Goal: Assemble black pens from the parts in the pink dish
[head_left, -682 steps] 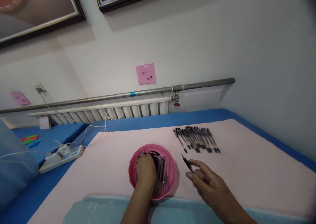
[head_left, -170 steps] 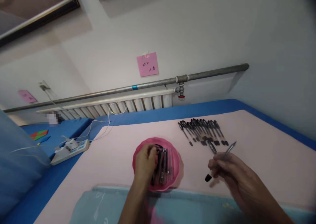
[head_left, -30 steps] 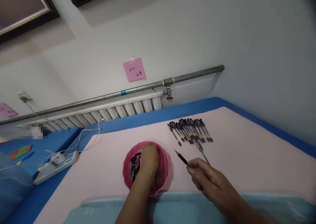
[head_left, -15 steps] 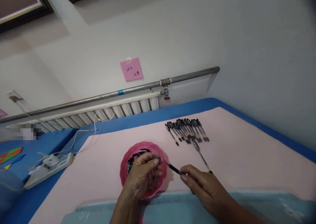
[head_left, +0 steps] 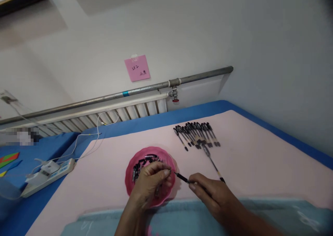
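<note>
Over the pink bowl (head_left: 129, 177), the left hand (head_left: 148, 182) pinches a small item (head_left: 170, 171), too unclear to identify; at the bowl's right, the right hand's (head_left: 213, 192) fingers grasp a pen (head_left: 182, 178).

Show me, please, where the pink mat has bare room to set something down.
The mat is bare left of the bowl, toward the power strip, and right of the pens, toward the blue edge. It is crowded from the left hand to the right hand.

Your bowl (head_left: 129, 176) is bright pink, your pens (head_left: 197, 133) black and clear, the mat (head_left: 260, 166) pale pink, the surface (head_left: 145, 123) blue.
</note>
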`<state>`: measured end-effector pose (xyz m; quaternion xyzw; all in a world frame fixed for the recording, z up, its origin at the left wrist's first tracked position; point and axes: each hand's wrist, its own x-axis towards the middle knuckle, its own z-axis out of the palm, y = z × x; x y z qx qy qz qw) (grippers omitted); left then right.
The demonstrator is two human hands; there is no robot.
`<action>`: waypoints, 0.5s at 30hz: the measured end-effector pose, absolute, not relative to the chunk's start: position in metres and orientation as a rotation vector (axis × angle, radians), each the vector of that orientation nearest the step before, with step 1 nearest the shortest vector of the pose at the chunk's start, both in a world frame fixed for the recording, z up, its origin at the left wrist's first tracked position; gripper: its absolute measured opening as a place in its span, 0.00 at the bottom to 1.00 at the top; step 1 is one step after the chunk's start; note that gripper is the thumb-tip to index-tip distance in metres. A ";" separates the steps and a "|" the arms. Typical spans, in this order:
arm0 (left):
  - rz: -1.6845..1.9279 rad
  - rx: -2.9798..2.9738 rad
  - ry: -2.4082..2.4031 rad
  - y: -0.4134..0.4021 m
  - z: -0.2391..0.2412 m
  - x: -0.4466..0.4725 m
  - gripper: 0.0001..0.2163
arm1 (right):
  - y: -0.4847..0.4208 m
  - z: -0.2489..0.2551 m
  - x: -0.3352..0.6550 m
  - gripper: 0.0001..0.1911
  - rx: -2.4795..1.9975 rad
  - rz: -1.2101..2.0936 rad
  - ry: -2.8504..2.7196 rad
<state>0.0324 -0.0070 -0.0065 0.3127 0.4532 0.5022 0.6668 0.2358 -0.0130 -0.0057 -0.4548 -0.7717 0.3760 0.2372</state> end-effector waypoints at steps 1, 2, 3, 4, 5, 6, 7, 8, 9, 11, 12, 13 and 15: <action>1.128 0.701 1.024 -0.007 -0.007 0.033 0.08 | -0.013 -0.006 0.236 0.13 -1.250 1.024 -2.128; 1.122 0.699 1.032 -0.008 -0.007 0.033 0.08 | -0.013 -0.006 0.236 0.12 -1.254 1.017 -2.137; 1.118 0.702 1.040 -0.008 -0.007 0.033 0.08 | -0.013 -0.006 0.236 0.12 -1.257 1.011 -2.143; 1.118 0.711 1.047 -0.008 -0.007 0.033 0.08 | -0.013 -0.006 0.235 0.12 -1.256 1.005 -2.151; 1.115 0.725 1.052 -0.009 -0.006 0.033 0.08 | -0.013 -0.005 0.235 0.12 -1.254 0.998 -2.159; 1.111 0.742 1.054 -0.009 -0.006 0.033 0.08 | -0.013 -0.005 0.235 0.12 -1.249 0.988 -2.166; 1.107 0.757 1.056 -0.009 -0.006 0.034 0.08 | -0.013 -0.004 0.235 0.12 -1.243 0.981 -2.176; 1.100 0.770 1.059 -0.009 -0.006 0.034 0.09 | -0.013 -0.005 0.235 0.12 -1.239 0.977 -2.187; 1.091 0.781 1.064 -0.009 -0.005 0.034 0.09 | -0.013 -0.005 0.235 0.12 -1.238 0.973 -2.198; 1.071 0.797 1.083 -0.010 -0.004 0.035 0.09 | -0.013 -0.007 0.235 0.11 -1.230 0.958 -2.224; 1.062 0.807 1.095 -0.010 -0.004 0.035 0.10 | -0.013 -0.008 0.235 0.11 -1.222 0.946 -2.238; 1.053 0.822 1.107 -0.010 -0.003 0.036 0.10 | -0.012 -0.009 0.235 0.11 -1.215 0.929 -2.252; 1.040 0.854 1.127 -0.010 -0.002 0.037 0.10 | -0.013 -0.012 0.235 0.11 -1.197 0.891 -2.279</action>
